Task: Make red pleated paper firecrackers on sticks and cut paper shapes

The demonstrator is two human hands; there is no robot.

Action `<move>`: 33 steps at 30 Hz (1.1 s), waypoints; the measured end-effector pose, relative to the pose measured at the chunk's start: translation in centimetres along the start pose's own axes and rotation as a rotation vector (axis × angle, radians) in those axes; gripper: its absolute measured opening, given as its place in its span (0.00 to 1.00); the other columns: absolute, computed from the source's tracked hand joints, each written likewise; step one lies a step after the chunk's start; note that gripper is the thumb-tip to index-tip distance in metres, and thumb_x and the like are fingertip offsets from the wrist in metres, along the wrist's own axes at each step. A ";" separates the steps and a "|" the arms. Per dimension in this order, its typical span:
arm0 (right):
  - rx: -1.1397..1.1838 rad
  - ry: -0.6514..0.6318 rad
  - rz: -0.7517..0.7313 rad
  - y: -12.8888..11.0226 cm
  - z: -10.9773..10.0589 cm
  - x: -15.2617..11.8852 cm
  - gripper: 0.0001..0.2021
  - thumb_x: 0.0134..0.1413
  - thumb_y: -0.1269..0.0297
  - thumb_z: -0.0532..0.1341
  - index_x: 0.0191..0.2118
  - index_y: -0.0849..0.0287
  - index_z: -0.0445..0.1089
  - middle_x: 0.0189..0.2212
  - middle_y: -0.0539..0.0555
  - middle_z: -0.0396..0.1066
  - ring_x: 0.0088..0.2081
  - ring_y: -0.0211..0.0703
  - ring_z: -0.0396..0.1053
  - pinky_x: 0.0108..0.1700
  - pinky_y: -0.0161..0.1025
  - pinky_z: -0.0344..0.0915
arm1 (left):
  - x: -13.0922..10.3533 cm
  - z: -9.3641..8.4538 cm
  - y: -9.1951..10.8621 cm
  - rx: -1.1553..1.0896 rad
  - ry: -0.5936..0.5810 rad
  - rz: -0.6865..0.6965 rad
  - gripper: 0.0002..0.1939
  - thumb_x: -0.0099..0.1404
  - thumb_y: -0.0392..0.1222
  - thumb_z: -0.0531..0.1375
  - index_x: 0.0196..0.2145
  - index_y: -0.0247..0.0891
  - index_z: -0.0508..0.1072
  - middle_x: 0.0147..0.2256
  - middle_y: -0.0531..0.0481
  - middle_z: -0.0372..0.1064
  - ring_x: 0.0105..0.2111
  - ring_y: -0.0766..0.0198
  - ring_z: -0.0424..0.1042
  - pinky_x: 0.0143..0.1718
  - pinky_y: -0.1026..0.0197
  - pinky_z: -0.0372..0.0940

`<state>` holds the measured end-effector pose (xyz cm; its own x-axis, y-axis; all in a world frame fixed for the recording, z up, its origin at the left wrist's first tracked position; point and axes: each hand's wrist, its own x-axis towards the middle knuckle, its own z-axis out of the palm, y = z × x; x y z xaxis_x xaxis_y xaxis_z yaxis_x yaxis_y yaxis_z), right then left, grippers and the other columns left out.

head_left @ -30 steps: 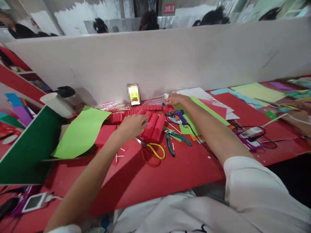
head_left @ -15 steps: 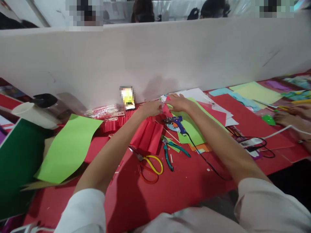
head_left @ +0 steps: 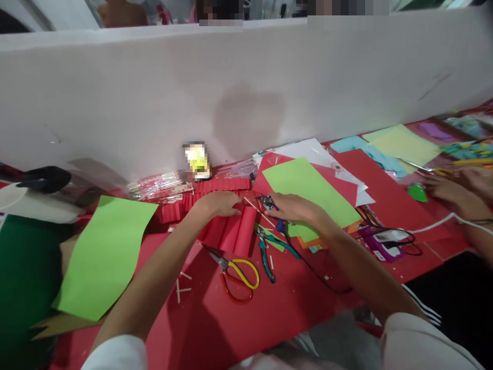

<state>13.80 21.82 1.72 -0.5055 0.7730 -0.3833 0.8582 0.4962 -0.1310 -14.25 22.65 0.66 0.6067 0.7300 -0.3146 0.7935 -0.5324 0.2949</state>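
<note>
My left hand [head_left: 220, 204] is over the red pleated paper [head_left: 236, 231], palm down, thumb and fingers apart; whether it touches the paper I cannot tell. My right hand [head_left: 295, 208] lies on the blue glue gun [head_left: 281, 226], fingers closed over its body, hiding most of it. The metal nozzle end shows past the fingertips, and a black cord runs toward me. Just below are teal-handled pliers [head_left: 265, 254] and scissors [head_left: 241, 275] with one yellow and one red handle. A thin pale stick [head_left: 254, 206] lies between my hands.
A lit phone [head_left: 197, 160] leans on the white partition [head_left: 154, 92]. Plastic-wrapped packets [head_left: 159, 186] lie beside it. Green sheets [head_left: 304, 180] [head_left: 103, 257] are at both sides. A purple box [head_left: 379, 244] with cables sits right, near another person's hands [head_left: 447, 190].
My hands have drawn apart and come nearer to me. The right hand has moved onto the glue gun, whose handle has shifted slightly. The left hand has moved back over the red paper.
</note>
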 end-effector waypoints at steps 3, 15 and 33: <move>0.138 0.037 0.036 -0.1 -0.5 -1.8 0.33 0.69 0.40 0.56 0.67 0.62 0.64 0.59 0.71 0.75 0.56 0.69 0.76 0.50 0.51 0.71 | -1.3 -0.6 -0.5 0.052 -0.062 -0.041 0.13 0.70 0.46 0.61 0.47 0.39 0.80 0.48 0.40 0.80 0.43 0.52 0.78 0.41 0.58 0.66; 0.162 0.225 0.032 -6.9 6.4 -4.0 0.40 0.66 0.52 0.66 0.75 0.60 0.54 0.65 0.71 0.69 0.65 0.67 0.69 0.64 0.57 0.64 | -4.2 -3.5 -8.5 -0.122 -0.219 0.030 0.13 0.71 0.48 0.56 0.37 0.40 0.77 0.38 0.46 0.79 0.36 0.56 0.74 0.39 0.59 0.65; 0.045 0.348 0.313 2.9 1.3 3.6 0.33 0.70 0.67 0.52 0.77 0.60 0.49 0.62 0.73 0.70 0.61 0.65 0.69 0.57 0.55 0.68 | -1.9 -2.2 3.4 -0.152 0.243 -0.048 0.12 0.72 0.44 0.57 0.47 0.40 0.78 0.49 0.41 0.80 0.47 0.49 0.77 0.48 0.55 0.68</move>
<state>14.54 25.51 -1.29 -0.2148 0.9732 -0.0823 0.9733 0.2064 -0.1000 -12.76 20.41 4.29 0.5247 0.8439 -0.1114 0.7936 -0.4376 0.4226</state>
